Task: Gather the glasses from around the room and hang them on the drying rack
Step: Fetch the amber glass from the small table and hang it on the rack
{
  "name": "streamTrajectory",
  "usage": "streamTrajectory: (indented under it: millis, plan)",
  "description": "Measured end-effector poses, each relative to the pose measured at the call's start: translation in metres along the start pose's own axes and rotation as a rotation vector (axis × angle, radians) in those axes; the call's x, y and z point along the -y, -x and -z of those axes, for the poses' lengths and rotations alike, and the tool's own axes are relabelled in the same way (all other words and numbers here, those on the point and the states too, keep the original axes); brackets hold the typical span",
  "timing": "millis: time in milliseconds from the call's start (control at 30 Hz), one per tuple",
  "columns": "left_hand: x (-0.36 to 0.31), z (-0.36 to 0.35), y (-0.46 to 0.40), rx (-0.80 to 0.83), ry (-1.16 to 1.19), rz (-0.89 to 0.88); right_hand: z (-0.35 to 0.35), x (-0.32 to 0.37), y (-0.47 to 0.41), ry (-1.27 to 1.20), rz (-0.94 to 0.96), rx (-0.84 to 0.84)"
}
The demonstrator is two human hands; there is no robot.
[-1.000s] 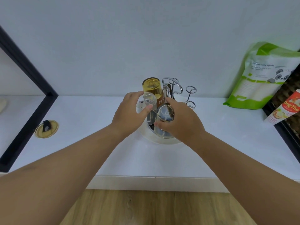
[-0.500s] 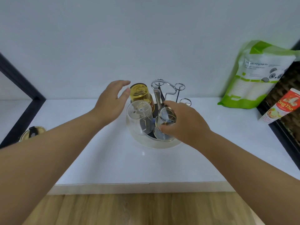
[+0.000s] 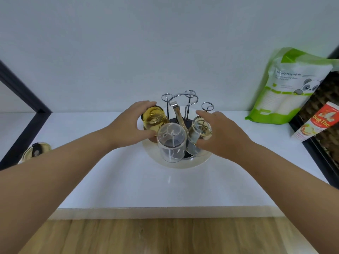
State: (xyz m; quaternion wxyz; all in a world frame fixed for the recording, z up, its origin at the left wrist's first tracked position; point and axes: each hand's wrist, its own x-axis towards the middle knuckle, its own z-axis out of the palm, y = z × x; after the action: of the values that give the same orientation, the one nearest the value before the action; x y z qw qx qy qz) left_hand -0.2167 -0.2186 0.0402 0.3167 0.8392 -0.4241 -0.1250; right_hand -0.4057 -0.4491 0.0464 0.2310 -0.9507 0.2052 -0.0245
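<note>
— What's nearest you on the rack (image 3: 176,163)?
— A clear glass (image 3: 171,142), upside down on a prong at the front of the round white base, on the counter (image 3: 128,180).
— And your hands?
— Your left hand (image 3: 126,125) curls round the amber glass (image 3: 154,120), inverted at the rack's left. Your right hand (image 3: 218,132) grips a small clear glass (image 3: 199,132), tilted over a prong on the right.
— Behind them?
— Bare wire loops rise by the wall, and a green bag (image 3: 289,88) leans far right.
</note>
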Motion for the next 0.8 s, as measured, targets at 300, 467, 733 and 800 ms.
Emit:
streamTrajectory:
  millis: [300, 467, 733, 800]
  plan:
    - [-0.010, -0.013, 0.004, -0.081, 0.049, 0.092, -0.002, -0.001, 0.014, 0.034, 0.028, -0.053]
    - [-0.017, -0.012, 0.006, -0.054, -0.024, 0.097, -0.004, 0.004, 0.012, 0.019, 0.019, -0.077]
    - [-0.023, -0.001, 0.006, 0.026, -0.111, 0.085, -0.002, -0.002, 0.009, 0.008, 0.025, -0.108]
    - [-0.025, 0.000, 0.007, 0.033, -0.122, 0.085, -0.001, -0.004, 0.008, 0.012, 0.027, -0.108]
